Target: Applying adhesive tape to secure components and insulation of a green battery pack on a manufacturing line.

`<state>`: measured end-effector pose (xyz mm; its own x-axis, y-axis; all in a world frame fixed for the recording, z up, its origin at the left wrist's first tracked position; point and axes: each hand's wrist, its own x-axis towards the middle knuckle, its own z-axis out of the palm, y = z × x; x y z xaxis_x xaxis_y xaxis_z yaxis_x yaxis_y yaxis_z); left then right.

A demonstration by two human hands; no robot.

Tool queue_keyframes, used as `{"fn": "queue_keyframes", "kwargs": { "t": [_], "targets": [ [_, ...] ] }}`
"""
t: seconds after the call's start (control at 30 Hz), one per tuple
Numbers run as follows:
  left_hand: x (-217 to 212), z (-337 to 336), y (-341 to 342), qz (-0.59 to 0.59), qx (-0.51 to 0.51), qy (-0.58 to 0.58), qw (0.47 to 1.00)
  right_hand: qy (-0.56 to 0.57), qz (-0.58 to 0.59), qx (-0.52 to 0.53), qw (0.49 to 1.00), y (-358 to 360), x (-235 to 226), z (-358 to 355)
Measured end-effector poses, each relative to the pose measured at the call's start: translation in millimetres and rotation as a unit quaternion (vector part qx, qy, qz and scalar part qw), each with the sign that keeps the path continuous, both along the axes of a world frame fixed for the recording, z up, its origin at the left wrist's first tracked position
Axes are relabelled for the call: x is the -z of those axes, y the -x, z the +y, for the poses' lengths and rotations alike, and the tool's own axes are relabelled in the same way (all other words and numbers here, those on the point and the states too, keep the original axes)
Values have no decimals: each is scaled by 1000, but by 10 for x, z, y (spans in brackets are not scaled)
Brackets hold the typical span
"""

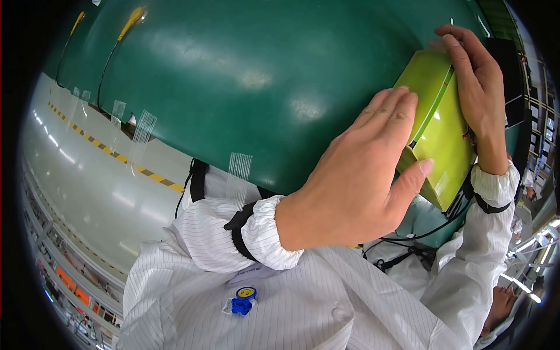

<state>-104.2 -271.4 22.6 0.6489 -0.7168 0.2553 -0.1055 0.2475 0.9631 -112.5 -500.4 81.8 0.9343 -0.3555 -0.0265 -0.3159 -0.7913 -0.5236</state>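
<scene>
A glossy lime-green box (pixel 449 143) stands at the right of the green work surface, slanting away from me, with a long edge running along its top. My left hand (pixel 356 175) lies against its left side, fingers stretched and close together. The left thumb stands apart, at the near end of the box. Against the far right side rests my right hand (pixel 479 81), its fingers bent over the far end, with the fingertips partly blurred. Between them, both hands hold the box. Its underside and inside are hidden.
A green mat (pixel 233 76) covers the table, with strips of clear tape (pixel 239 175) on its near edge. Yellow-ended cords (pixel 131 23) lie at the far left. Black cables (pixel 417 236) hang below the box. Another person (pixel 501 309) shows at the lower right.
</scene>
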Motion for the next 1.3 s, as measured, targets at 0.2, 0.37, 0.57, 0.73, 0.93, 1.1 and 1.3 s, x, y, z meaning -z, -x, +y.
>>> {"fn": "queue_keyframes", "kwargs": {
  "t": [0.2, 0.37, 0.57, 0.73, 0.93, 1.1, 1.3],
  "targets": [
    [13, -79, 54, -27, -22, -1, 999, -7, -46, 9, 999, -5, 52, -25],
    [35, -92, 59, -80, -51, -30, 995, -16, -8, 10, 1000, -9, -17, 33],
    [32, -83, 33, -94, -48, -43, 993, -1, -68, -27, 997, -4, 31, -20],
    [24, -50, -11, -87, -29, -41, 995, -11, -4, 11, 1000, -20, -55, 104],
    [20, -46, -29, -67, 11, -53, 996, 2, -63, 12, 998, -8, 42, 93],
    [22, -47, -19, -79, 1, -56, 995, 7, -73, 13, 997, -16, 46, 94],
    [10, -67, -26, -68, -13, -47, 996, 35, -71, 3, 997, -30, 3, 145]
  ]
}}
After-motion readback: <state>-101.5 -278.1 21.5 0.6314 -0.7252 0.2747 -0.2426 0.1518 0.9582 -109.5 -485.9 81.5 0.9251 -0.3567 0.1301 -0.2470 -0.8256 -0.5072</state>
